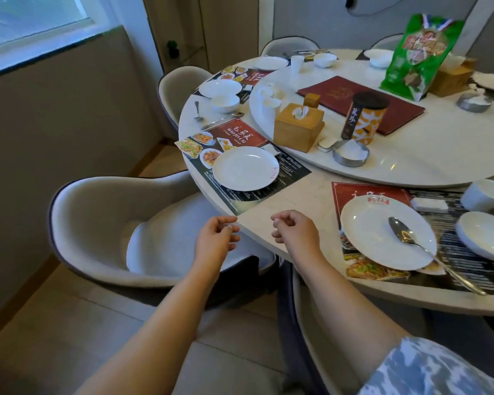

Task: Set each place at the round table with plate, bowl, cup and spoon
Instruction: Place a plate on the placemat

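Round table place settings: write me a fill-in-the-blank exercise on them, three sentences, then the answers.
1. The spoon at the nearest place rests on a white ____.
2. The plate in front of the empty chair lies on a printed menu placemat and holds ____.
3. The left hand and the right hand hover by the table edge, and both are ____.

Missing words: plate; nothing; empty

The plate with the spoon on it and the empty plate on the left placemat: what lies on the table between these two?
In the head view, only bare marble table top lies between the plate with the spoon and the empty plate. Both hands hover empty nearer, at the table's edge.
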Demonstrator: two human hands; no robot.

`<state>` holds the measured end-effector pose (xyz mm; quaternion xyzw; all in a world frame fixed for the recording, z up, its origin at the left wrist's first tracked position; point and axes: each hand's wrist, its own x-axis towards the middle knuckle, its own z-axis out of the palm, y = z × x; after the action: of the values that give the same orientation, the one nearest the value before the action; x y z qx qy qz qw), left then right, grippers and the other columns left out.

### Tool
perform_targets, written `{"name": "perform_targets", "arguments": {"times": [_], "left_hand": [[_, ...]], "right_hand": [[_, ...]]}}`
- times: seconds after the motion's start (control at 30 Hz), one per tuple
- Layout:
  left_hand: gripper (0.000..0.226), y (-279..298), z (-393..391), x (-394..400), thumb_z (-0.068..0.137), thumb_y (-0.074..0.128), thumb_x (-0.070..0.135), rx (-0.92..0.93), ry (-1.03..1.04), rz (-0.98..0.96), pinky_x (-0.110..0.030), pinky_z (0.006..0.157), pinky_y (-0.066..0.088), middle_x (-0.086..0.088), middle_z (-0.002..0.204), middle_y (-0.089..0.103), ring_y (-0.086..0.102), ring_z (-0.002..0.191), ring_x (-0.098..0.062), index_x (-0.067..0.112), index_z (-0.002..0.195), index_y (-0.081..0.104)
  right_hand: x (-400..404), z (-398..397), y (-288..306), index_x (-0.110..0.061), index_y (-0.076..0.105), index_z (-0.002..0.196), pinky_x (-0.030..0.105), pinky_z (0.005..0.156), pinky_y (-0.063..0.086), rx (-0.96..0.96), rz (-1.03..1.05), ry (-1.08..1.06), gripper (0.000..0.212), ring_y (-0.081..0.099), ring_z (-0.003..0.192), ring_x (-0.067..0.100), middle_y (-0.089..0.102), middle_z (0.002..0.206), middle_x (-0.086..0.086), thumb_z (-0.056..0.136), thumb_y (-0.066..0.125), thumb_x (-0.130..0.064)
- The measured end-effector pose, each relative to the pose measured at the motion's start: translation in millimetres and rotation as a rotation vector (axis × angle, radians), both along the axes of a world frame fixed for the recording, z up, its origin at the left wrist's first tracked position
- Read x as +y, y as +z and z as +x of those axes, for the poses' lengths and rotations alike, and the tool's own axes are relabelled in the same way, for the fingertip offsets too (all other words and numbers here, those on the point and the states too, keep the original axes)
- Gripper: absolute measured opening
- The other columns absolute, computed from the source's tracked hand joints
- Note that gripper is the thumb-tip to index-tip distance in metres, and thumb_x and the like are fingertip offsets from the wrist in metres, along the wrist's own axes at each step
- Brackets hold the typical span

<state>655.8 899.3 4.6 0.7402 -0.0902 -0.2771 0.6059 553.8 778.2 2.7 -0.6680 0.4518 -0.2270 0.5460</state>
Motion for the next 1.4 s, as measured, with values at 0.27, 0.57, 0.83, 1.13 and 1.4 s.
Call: {"name": "perform_targets", "arguments": {"times": [0.27,0.57,0.83,1.13,1.4], "left_hand": [[0.019,-4,71,-14,0.099,0.046,0.011,0.029,-0.012,0.01,-0.026,0.07,0.051,-0.007,0.099,0.065,0.063,0.084,-0.018,0.018,0.102,0.064],[0.029,-19,158,-85,0.094,0.05,0.009,-0.149,-0.029,0.201,-0.032,0.068,0.054,-0.003,0.117,0.05,0.057,0.08,-0.01,0.019,0.119,0.061],[0.058,-40,209,-143,0.089,0.043,0.007,-0.199,-0.123,0.467,-0.045,0.096,0.05,-0.009,0.136,0.048,0.053,0.116,-0.029,0.02,0.145,0.04],[0.055,-38,253,-144,0.086,0.043,-0.004,-0.099,-0.02,0.435,-0.026,0.057,0.044,-0.005,0.12,0.058,0.054,0.091,-0.018,0.019,0.136,0.05],[0.045,-35,310,-165,0.083,0.051,-0.003,0.01,0.101,0.392,-0.04,0.078,0.055,-0.008,0.116,0.059,0.061,0.095,-0.025,0.017,0.123,0.052]], "right_hand": [[-15,54,-1,-0.018,0.061,0.101,0.03,0.068,0.057,-0.019,0.063,-0.067,0.018,0.069,0.074,0.016,0.065,0.092,0.004,0.092,0.049,-0.009],[-78,128,-29,-0.026,0.048,0.118,0.026,0.063,0.046,0.115,0.074,-0.175,0.034,0.058,0.089,0.017,0.049,0.116,0.003,0.088,0.059,-0.015],[-107,173,-49,-0.015,0.047,0.126,0.044,0.081,0.059,0.171,0.135,-0.324,0.043,0.065,0.099,0.028,0.059,0.12,0.008,0.087,0.05,0.002],[-130,217,-45,-0.02,0.051,0.124,0.04,0.074,0.062,0.164,0.124,-0.29,0.04,0.063,0.103,0.021,0.058,0.117,0.0,0.09,0.055,-0.001],[-180,295,-39,-0.022,0.059,0.109,0.044,0.071,0.061,0.25,-0.007,-0.081,0.034,0.067,0.086,0.027,0.064,0.104,0.001,0.09,0.044,0.002]]}}
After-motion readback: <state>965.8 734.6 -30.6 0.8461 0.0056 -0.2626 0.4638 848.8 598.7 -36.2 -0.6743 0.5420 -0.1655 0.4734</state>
